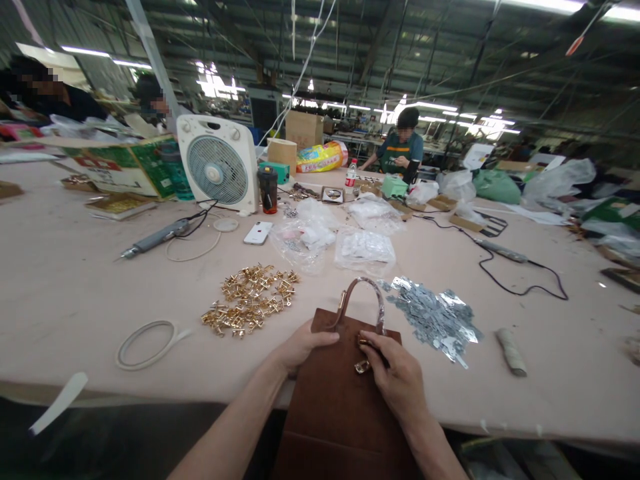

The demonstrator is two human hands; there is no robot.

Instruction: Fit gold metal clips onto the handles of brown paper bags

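A brown handbag (333, 400) lies flat over the near edge of the table, its curved handle (364, 298) pointing away from me. My left hand (300, 345) grips the bag's upper left edge, thumb on top. My right hand (395, 372) rests on the bag's front with its fingers pinched on a small gold clasp (363, 365). A heap of gold metal fittings (250, 300) lies on the table to the left of the bag. A pile of silver metal plates (434, 319) lies to the right of it.
On the pink table (75, 293) are a tape ring (145, 343), a white fan (219, 165), a white phone (258, 233), clear plastic bags (365, 248), a grey tool (155, 238) and a black cable (520, 283). Other people sit at the far side and far left.
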